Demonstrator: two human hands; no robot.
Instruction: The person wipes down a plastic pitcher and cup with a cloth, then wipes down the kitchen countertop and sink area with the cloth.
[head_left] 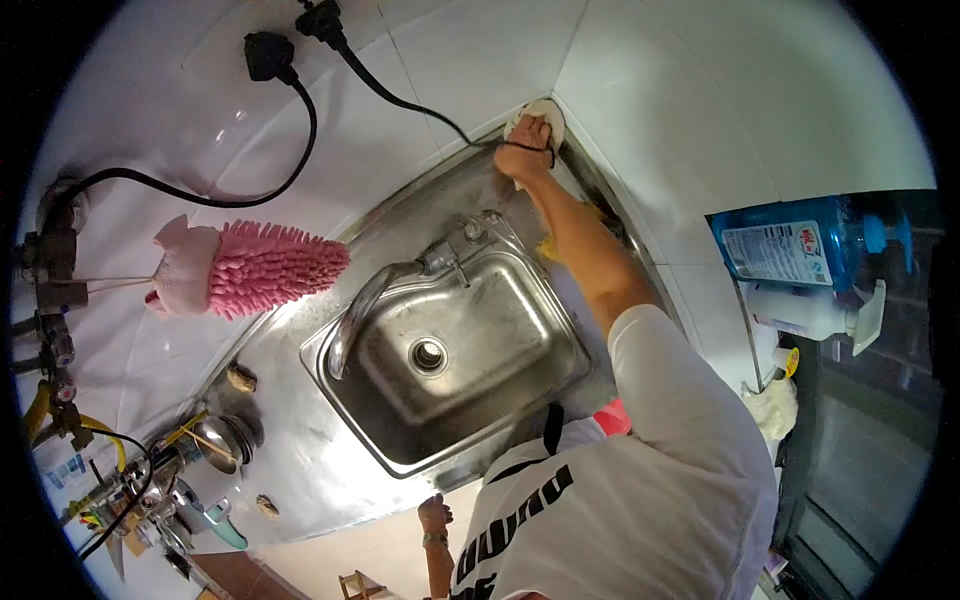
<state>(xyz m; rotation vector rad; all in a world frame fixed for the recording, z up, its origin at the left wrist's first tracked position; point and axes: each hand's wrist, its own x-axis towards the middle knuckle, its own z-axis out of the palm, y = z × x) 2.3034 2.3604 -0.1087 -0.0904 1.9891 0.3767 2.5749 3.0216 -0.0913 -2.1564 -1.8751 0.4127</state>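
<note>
My right hand (pixel 525 150) presses a pale cloth (pixel 545 112) into the back corner where the steel counter (pixel 285 400) meets the tiled walls. A black cable passes across that hand. My right arm reaches over the counter beside the sink (pixel 455 350), whose basin holds no visible water. The faucet (pixel 375 295) arches over the basin's left side. Below the counter's front edge hangs my left hand (pixel 435 513), its fingers curled with nothing visible in them. Something yellow (pixel 548 248) lies on the counter next to my right forearm.
A pink fluffy duster (pixel 275 268) hangs at the left wall. Two black plugs with cables are above. Pans (pixel 222 445) and utensils stand at lower left. A blue bottle (pixel 785 245) and a white spray bottle (pixel 800 312) are at the right.
</note>
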